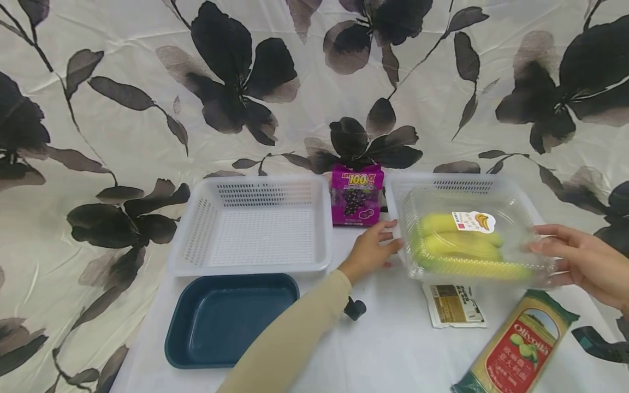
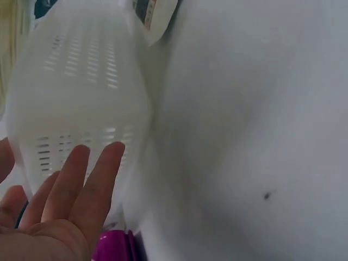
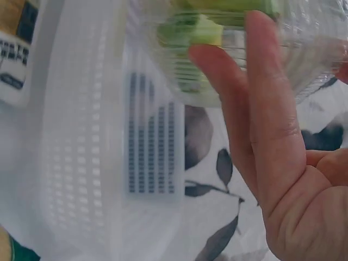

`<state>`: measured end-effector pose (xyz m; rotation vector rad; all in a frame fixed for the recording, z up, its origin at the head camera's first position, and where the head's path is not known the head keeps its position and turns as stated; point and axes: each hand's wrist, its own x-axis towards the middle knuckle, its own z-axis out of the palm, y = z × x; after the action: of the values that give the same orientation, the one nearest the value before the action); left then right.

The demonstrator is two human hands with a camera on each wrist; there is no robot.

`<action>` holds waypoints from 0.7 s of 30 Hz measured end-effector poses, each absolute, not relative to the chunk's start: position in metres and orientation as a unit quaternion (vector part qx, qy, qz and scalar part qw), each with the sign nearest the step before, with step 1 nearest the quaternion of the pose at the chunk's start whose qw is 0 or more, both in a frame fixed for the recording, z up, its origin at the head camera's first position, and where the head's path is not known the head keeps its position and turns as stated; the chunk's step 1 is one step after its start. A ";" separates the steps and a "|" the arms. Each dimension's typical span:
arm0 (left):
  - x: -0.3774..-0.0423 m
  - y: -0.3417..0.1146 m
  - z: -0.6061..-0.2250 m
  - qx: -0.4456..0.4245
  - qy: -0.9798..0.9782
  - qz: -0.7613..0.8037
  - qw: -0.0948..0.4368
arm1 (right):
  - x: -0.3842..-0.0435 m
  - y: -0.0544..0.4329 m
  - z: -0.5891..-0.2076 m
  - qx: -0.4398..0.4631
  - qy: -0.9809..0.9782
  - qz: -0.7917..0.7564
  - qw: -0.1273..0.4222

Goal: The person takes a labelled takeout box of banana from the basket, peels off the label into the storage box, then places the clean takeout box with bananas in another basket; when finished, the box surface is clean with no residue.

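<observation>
A clear plastic box of yellow-green bananas (image 1: 462, 246), with a banana-picture label, tilts over the right white perforated basket (image 1: 395, 197). My right hand (image 1: 585, 261) grips the box at its right end. The right wrist view shows its fingers (image 3: 274, 103) against the ribbed clear wall of the box (image 3: 217, 70). On the other side, my left hand (image 1: 372, 248) is at the left wall of that basket. Its fingers are spread and fairly straight beside the slotted wall (image 2: 81, 117) in the left wrist view. The box covers most of the basket's inside.
A second white basket (image 1: 260, 267) stands to the left, with a dark blue tray (image 1: 231, 322) before it. A purple grape candy bag (image 1: 357, 195) stands between the baskets. In front lie a small white-and-brown packet (image 1: 454, 307) and an Olivoila pasta pack (image 1: 518, 346).
</observation>
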<state>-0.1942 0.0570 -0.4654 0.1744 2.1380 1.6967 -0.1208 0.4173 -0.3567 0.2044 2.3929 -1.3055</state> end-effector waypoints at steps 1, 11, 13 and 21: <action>-0.195 0.056 -0.465 0.066 0.767 0.605 0.204 | -0.119 0.416 -0.358 0.070 0.853 -0.472 0.210; -0.206 0.046 -0.461 0.130 0.783 0.568 0.216 | -0.093 0.395 -0.357 0.049 0.829 -0.481 0.280; -0.208 0.043 -0.460 0.148 0.801 0.542 0.207 | -0.088 0.392 -0.356 0.041 0.823 -0.478 0.304; -0.213 0.038 -0.449 0.145 0.813 0.508 0.247 | -0.064 0.386 -0.372 -0.012 0.741 -0.550 0.385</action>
<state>-0.2126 0.0383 -0.4487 0.3964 2.2165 1.3844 -0.0637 0.3856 -0.3716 -0.0308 1.8879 -1.3997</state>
